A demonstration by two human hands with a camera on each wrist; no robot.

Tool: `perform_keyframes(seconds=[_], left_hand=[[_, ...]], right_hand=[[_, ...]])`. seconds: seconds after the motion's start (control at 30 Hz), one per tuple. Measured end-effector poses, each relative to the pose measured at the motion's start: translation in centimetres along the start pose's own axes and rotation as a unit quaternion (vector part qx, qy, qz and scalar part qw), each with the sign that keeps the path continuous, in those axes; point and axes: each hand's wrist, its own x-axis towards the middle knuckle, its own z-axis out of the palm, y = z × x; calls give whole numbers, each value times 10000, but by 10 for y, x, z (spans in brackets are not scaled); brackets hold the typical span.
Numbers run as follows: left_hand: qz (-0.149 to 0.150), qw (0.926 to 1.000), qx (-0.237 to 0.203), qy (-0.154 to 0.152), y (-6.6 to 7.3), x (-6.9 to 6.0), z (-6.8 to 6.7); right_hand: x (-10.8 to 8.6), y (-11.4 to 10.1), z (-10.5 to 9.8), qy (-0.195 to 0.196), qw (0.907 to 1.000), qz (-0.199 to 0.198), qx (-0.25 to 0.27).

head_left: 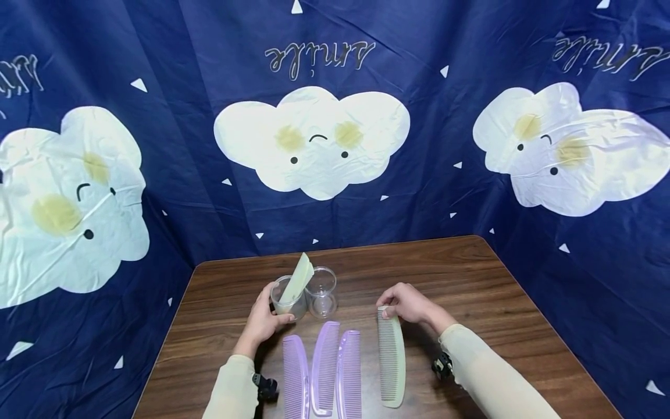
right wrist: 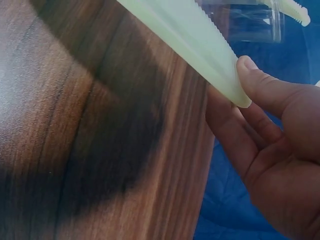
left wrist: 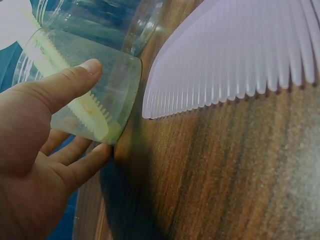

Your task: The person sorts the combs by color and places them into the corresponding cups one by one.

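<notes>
Left hand (head_left: 264,317): grip curled around clear cup (head_left: 297,307); pale green comb (head_left: 297,282) leaning inside, upper end above rim. Second clear cup (head_left: 321,291) just beside first. Right hand (head_left: 413,302): grip pinching far end of another green comb (head_left: 392,361), located right of three purple combs (head_left: 325,366) lying on wood-grain worktop (head_left: 445,270). Blue cloth (head_left: 429,215) with white clouds behind.

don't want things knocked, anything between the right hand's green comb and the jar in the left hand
Yes: the other clear jar stands beside the held jar, on the side facing the right hand and its pale green comb.
</notes>
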Motion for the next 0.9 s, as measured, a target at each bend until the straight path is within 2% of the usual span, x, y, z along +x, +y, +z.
perform_keyframes(seconds=[0.53,0.9], left_hand=[[-7,10000,-67,-11,2,-1,0],[-14,10000,-37,33,1,-1,1]], right_hand=[[0,-14,-11,328,9990,60,310],[-2,-28,-20,574,9930,97,1026]])
